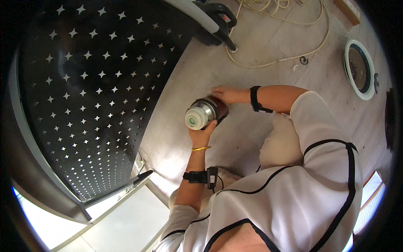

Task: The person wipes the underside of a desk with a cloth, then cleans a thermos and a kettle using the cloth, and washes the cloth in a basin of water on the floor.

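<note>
My left hand grips a vacuum flask from below, near its neck, with the thumb along the side. The flask is tilted, its pale green stopper towards me. It has a shiny steel neck and a dark red body. On the far side of that body lies my right hand, fingers bent over it and slightly blurred. The base of the flask is hidden. A gold bangle circles my left wrist, and black straps are on both forearms.
A black panel with star-shaped holes takes up the left side. Grey legs border it. A pale cable loops over the grey floor. Farther right are a round pale-rimmed object and a cardboard box.
</note>
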The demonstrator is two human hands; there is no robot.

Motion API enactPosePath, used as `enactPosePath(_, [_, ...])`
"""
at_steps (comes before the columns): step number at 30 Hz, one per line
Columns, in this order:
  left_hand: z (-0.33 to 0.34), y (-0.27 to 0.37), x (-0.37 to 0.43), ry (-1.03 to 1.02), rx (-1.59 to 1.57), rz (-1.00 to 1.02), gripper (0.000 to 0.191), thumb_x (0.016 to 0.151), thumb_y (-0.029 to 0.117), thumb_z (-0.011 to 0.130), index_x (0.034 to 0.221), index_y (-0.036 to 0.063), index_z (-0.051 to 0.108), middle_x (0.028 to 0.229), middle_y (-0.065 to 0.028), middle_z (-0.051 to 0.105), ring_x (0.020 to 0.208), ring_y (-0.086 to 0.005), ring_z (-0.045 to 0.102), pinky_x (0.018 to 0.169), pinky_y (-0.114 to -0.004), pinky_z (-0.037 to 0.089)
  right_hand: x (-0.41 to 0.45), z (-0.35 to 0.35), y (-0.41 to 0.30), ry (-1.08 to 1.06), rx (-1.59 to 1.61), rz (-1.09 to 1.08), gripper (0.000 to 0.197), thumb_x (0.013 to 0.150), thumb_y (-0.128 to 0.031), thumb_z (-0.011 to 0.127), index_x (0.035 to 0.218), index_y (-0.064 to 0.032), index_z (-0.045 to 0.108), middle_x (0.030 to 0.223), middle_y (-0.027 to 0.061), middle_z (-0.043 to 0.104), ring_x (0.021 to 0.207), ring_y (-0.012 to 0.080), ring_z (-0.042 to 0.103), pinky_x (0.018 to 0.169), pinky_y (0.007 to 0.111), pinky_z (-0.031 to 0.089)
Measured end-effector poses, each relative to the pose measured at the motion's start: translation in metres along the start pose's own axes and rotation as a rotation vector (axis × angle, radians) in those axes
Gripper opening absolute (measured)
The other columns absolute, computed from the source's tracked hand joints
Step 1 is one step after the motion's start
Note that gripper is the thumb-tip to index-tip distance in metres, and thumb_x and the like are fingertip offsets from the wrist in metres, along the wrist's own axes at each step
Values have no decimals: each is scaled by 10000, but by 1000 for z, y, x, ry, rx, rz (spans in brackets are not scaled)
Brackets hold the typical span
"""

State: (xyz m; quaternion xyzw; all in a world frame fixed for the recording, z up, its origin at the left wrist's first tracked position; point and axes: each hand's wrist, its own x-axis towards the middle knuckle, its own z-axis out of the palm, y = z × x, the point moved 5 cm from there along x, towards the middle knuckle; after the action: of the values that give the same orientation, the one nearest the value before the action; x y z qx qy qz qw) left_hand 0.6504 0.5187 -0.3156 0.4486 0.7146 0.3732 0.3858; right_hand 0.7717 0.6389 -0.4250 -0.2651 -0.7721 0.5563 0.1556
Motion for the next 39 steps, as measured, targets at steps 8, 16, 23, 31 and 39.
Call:
enactPosePath(8, [-59,10,24,-330,252,121,1121,429,332,887,1343,93,284,1235,-102,409,1187,-244,388,1014,-365,340,28,-11,-88,0,447,-86,270,836,-160,496,1066,-31,554,1056,218,560,940,349,549,830,404,435])
enactPosePath(16, [-39,44,18,-506,241,46,1153,442,159,865,1402,119,229,1288,-99,396,1204,-244,399,1025,-339,324,8,15,1,-273,-90,2,269,848,-230,492,1026,-43,569,953,177,611,782,315,584,727,367,469])
enactPosePath(23, [-30,17,-4,-360,28,-103,1286,480,260,879,1419,96,15,1307,-140,373,1231,-259,369,1019,-367,326,28,4,-79,-171,618,-12,309,948,-243,387,1122,-51,557,1122,79,573,1043,167,519,881,296,414])
enactPosePath(31, [-18,22,-3,-176,142,86,1034,513,367,860,1292,47,261,1180,-120,400,1115,-252,432,941,-369,394,-8,40,51,-251,136,388,276,928,-213,432,1102,-44,564,1070,92,591,984,169,533,866,311,416])
enactPosePath(39, [-28,-1,-15,-118,-63,58,1207,475,347,884,1375,58,133,1229,-123,424,1130,-238,449,958,-361,394,-9,-24,-118,103,347,-190,302,872,-256,496,1019,-17,606,1023,151,614,919,271,582,781,363,445])
